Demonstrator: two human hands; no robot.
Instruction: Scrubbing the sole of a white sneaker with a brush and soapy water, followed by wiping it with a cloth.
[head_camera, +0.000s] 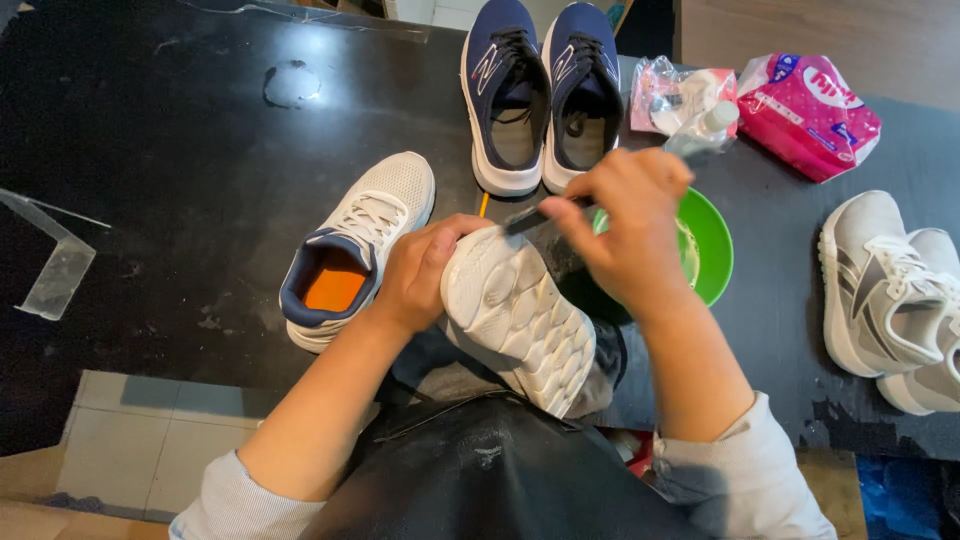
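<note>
While left hand (420, 275) is clamping the light, flexible white shoe (520, 320) sole-up at its toe, right-hand fingers (600, 215) are pinching a thin brush (535, 216).

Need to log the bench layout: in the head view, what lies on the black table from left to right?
Clear plastic angle piece → white mesh sneaker with orange insole → pair of navy sneakers → green plastic bowl → pink plastic packet → pair of grey-white sneakers.
</note>
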